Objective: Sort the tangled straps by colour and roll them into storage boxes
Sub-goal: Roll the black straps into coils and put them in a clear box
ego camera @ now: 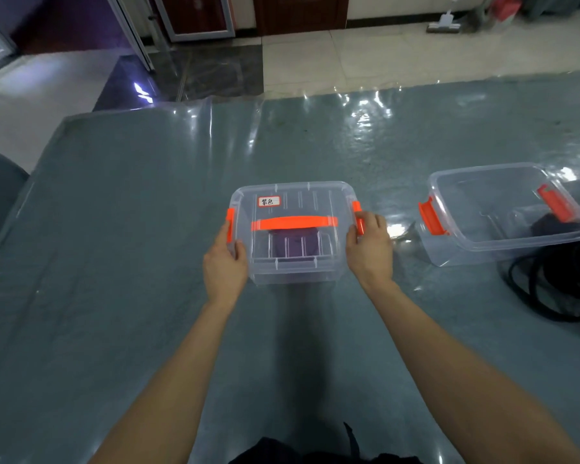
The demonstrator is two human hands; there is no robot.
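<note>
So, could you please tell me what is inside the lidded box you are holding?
Through the clear lid of the box, a purple roll shows. The orange handle covers its far edge, so any further contents cannot be told.

2 boxes (pixel 293 262) (pixel 509 212), 2 hands (pixel 223 262) (pixel 370 247)

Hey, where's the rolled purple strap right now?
In the head view, the purple strap sits inside the lidded clear box at table centre, held between the left hand and right hand.
</note>
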